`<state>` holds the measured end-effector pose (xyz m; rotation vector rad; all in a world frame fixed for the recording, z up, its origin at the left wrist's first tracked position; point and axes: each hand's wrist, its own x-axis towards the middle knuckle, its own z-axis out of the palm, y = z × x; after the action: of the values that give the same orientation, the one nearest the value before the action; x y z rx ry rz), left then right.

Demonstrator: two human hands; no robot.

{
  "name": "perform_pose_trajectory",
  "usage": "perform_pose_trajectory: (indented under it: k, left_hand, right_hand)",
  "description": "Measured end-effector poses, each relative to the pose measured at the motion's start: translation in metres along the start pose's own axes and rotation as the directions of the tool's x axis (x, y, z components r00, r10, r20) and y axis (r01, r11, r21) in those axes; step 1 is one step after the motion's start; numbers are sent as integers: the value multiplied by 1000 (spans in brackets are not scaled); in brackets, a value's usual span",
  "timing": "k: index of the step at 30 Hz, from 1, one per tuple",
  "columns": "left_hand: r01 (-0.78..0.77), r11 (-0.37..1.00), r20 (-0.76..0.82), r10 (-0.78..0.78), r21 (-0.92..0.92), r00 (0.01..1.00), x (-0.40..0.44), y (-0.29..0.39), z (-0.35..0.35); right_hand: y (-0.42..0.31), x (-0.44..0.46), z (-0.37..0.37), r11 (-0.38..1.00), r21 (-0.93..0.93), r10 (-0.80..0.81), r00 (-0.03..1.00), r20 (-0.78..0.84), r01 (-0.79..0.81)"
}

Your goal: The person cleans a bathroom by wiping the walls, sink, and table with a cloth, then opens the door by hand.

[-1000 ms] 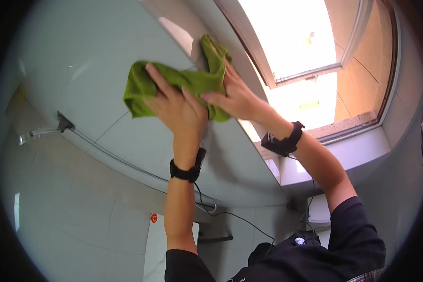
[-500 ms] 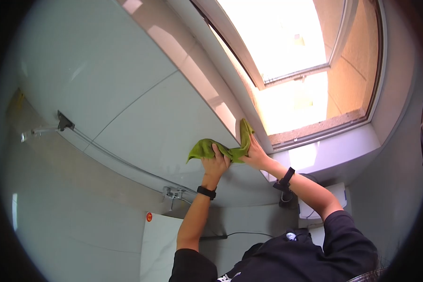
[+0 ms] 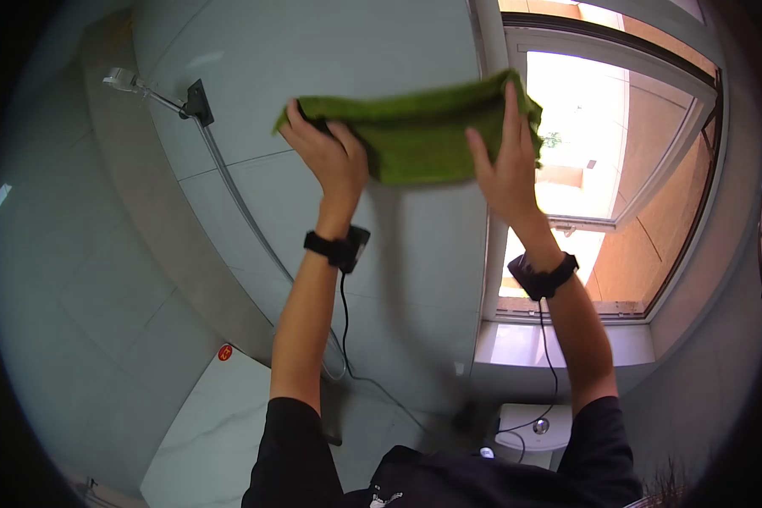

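A green cloth [image 3: 419, 140] is stretched out between my two hands, in front of the grey tiled wall. My left hand [image 3: 328, 157] grips its left end, the fingers curled over the cloth's edge. At the other end, my right hand [image 3: 510, 165] holds the cloth with the fingers raised along it, close to the open window. The middle of the cloth sags into a fold with a dark shaded band. Black straps with small dark devices sit on both wrists, and a thin cable hangs from each.
The tilted window sash [image 3: 601, 152] stands open on the right, above a white sill [image 3: 567, 345]. A hand shower [image 3: 123, 80] hangs in a wall bracket on the left, its hose running down. Below are a white toilet tank [image 3: 533, 423] and a marbled white panel [image 3: 212, 419].
The cloth was bunched beside the window frame; now it is spread wide and held higher. My hands have moved apart and upward, and the view has turned.
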<state>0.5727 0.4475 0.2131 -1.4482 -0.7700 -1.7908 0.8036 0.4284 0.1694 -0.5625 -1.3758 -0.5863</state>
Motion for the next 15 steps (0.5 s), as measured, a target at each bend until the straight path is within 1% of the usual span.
perform_pose_trajectory:
  k: [1,2,5,8,10,11,12,13,15]
  left_hand:
    - [-1,1000,-41,2,16,999,21,-6,-1]
    - [-11,999,-61,14,52,998,39,-14,-2]
    - [-44,990,-113,60,135,992,83,-36,4]
    - [-64,979,-118,87,192,989,114,-55,14]
    - [-74,970,-103,100,232,990,127,-61,21]
    - [-73,963,-83,97,258,992,133,-76,29]
    - [-71,956,-73,96,285,993,141,-92,38]
    - [-75,946,-67,101,315,993,143,-91,38]
    - [-79,954,-4,84,288,996,144,-105,40]
  right_hand:
    - [-6,17,3,999,-45,-13,1000,-9,13]
    - [-13,33,6,999,-52,-14,1000,0,14]
    - [-28,79,21,979,-199,-37,998,57,47]
    - [-26,123,53,869,-482,-69,992,106,111]
    - [-42,138,57,836,-537,-68,992,108,116]
    - [-49,142,63,818,-562,-72,991,114,124]
    - [-52,146,69,816,-565,-56,990,129,120]
    - [-51,145,69,817,-565,-43,990,137,113]
    - [-53,148,81,815,-569,-20,986,165,112]
